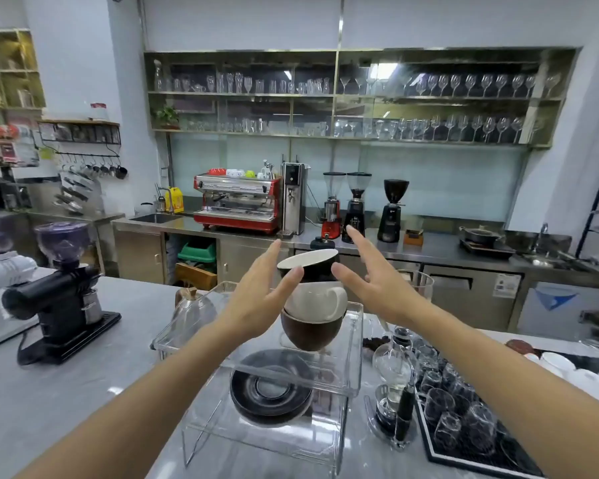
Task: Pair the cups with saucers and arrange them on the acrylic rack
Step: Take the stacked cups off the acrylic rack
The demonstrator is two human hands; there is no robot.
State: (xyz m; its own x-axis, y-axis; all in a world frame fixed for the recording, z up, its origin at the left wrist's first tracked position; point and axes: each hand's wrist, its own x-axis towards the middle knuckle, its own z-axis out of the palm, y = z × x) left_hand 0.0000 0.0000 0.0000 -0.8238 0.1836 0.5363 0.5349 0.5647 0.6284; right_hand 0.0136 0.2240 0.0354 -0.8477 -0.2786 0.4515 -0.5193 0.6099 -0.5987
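Cups stand stacked between the spread, empty left hand and right hand.

counter; acrylic rack; black grinder; glass tray

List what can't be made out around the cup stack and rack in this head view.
- Whether the left hand and right hand touch the top cup: its sides sit behind the thumbs.
- How many saucers are stacked: the clear rack shelf and glare blur their edges.
- Handle of the bottom cup: none shows.
- Middle white cup: its rim is hidden.
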